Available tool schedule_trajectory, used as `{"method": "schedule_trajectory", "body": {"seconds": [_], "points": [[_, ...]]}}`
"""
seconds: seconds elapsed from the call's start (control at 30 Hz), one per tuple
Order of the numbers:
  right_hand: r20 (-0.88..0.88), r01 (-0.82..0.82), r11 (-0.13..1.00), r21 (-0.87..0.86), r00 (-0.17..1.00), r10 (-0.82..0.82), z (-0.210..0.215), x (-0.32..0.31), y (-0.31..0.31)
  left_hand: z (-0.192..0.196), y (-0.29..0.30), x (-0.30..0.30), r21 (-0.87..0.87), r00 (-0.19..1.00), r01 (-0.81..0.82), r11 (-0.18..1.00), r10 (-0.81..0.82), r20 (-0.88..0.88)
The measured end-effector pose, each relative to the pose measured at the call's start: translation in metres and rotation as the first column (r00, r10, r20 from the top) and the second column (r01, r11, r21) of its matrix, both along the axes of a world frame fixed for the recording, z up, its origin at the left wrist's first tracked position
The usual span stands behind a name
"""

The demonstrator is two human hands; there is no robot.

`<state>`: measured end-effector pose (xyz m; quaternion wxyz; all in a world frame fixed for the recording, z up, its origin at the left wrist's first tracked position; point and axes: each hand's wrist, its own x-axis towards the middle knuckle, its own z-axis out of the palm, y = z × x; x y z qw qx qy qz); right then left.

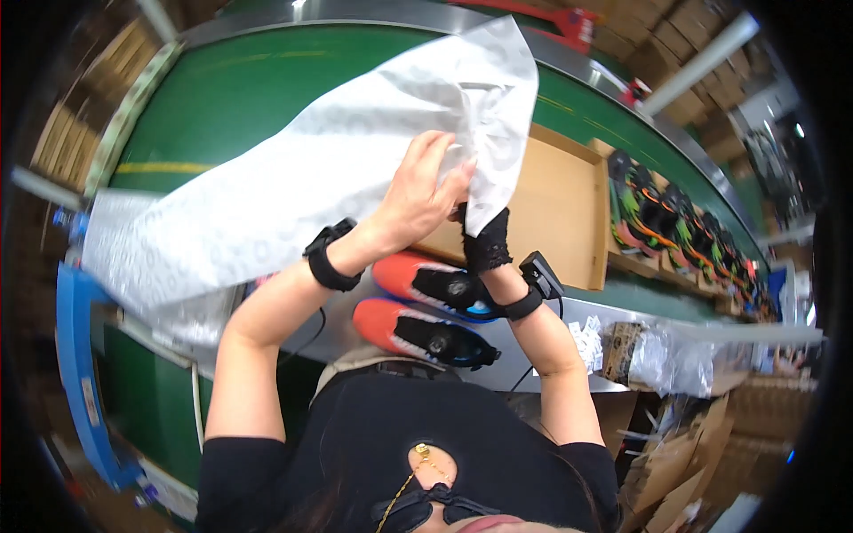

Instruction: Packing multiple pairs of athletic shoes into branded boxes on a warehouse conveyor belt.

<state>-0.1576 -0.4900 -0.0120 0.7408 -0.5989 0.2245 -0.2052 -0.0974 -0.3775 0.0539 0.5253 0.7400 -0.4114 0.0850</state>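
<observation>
A large white sheet of wrapping paper [293, 169] with a faint grey print stretches from the far left up to a crumpled end in front of me. My left hand [418, 191] is closed on its creased part with bent fingers. Beneath a hanging corner of the paper is my right hand [486, 242] in a black glove, its fingers covered by the sheet. Close to my waist lie two orange, black and blue shoes, one shoe [422, 333] nearer to me and the other shoe [431, 282] just beyond it. Both wrists wear black straps with small devices.
An open cardboard box [560, 209] sits right of the paper on the green conveyor belt [240, 89]. Farther right, several dark, multicoloured shoes [675, 226] stand in a row. Clear plastic bags [680, 360] lie at the right edge. A blue frame [80, 382] stands at left.
</observation>
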Motion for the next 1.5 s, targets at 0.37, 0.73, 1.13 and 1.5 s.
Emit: {"method": "schedule_trajectory", "body": {"seconds": [0.37, 0.73, 1.13, 1.5], "points": [[0.188, 0.882, 0.439, -0.173, 0.467, -0.864, -0.048, -0.118, -0.224, -0.129, 0.060, 0.071, 0.778, 0.928, -0.356, 0.518, 0.102, 0.357], [-0.457, 0.739, 0.645, -0.193, 0.514, -0.726, -0.059, -0.213, -0.216, -0.167, 0.099, 0.136, 0.136, 0.097, -0.049, 0.990, 0.140, -0.985], [-0.565, -0.562, -0.140, -0.816, 0.825, -0.015, -0.047, -0.187, 0.055, -0.186, 0.090, 0.099, -0.015, 0.111, -0.143, 0.990, 0.001, -0.994], [-0.218, -0.207, 0.962, -0.180, 0.962, 0.166, 0.033, -0.026, 0.020, -0.184, 0.186, 0.157, 0.132, 0.645, -0.191, 0.973, 0.226, -0.730]]}}
